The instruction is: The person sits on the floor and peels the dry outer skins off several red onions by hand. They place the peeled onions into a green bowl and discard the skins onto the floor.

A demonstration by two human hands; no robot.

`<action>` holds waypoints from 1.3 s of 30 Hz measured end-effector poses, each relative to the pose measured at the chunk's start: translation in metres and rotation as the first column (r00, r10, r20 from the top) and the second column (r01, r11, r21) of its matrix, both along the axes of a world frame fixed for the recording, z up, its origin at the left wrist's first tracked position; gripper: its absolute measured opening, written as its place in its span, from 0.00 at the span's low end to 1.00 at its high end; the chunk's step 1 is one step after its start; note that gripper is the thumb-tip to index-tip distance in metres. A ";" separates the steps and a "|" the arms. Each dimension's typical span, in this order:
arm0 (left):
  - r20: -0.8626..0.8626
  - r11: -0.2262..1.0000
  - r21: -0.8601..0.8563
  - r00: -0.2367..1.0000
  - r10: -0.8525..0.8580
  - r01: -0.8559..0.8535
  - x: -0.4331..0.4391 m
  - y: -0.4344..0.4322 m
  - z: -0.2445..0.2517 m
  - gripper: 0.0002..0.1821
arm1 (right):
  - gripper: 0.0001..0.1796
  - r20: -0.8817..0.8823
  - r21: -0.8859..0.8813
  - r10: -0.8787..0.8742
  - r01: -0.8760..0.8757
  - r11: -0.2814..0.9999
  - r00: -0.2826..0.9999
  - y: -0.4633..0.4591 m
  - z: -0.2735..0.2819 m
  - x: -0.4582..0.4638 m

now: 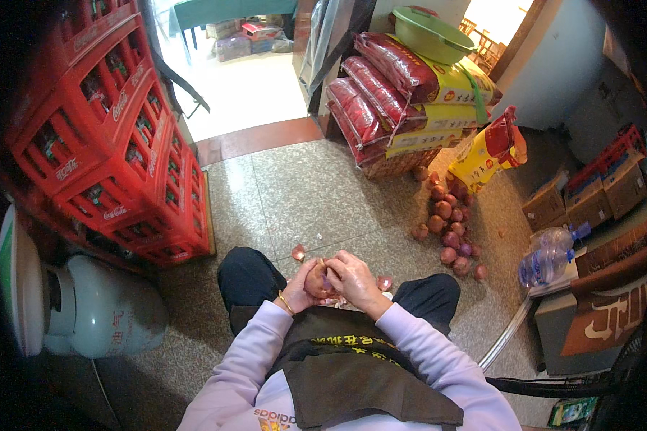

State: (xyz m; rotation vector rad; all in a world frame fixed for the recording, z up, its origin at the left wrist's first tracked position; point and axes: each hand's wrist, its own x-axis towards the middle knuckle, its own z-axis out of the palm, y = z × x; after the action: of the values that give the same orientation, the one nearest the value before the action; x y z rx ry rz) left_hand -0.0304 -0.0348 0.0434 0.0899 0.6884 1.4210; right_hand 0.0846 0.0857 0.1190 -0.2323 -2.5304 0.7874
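A reddish-brown onion (pixel 318 283) is held over my lap, between my knees. My left hand (pixel 297 293), with a gold bracelet at the wrist, cups it from the left side. Bent fingers of my right hand (pixel 356 279) press on its upper right, at the papery skin. Whether they grip a loose piece of skin is hidden. Beyond my hands a scrap of onion skin (pixel 298 252) lies on the speckled floor, and another piece (pixel 384 283) shows beside my right wrist. Ahead to the right, a pile of unpeeled onions (pixel 453 226) spreads across the floor.
Stacked red Coca-Cola crates (pixel 113 156) and a gas cylinder (pixel 108 307) stand at left. Filled sacks (pixel 404 102) carry a green basin (pixel 431 37); an opened yellow-red bag (pixel 485 153) stands by the onions. At right are cardboard boxes (pixel 590 207) and a large plastic bottle (pixel 544 258).
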 end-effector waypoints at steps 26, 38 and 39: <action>-0.118 0.997 -0.007 0.990 0.079 -0.080 0.004 0.005 -0.019 0.26 | 0.06 0.025 -0.205 -0.266 0.266 0.942 0.964 -0.002 -0.034 0.000; -0.056 0.991 0.109 0.994 0.090 -0.083 0.000 0.004 -0.005 0.27 | 0.06 0.082 -0.744 -0.360 0.298 0.598 0.929 0.005 -0.061 -0.003; 0.003 0.989 0.130 0.998 0.069 -0.069 0.001 0.004 -0.005 0.27 | 0.07 0.083 -0.655 -0.316 0.291 0.698 0.945 0.002 -0.055 -0.001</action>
State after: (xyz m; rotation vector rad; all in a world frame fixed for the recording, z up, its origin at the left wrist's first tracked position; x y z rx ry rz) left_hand -0.0298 -0.0306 0.0385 0.1708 0.6043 1.5318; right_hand 0.0841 0.0880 0.0641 -0.8403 -1.9878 1.5008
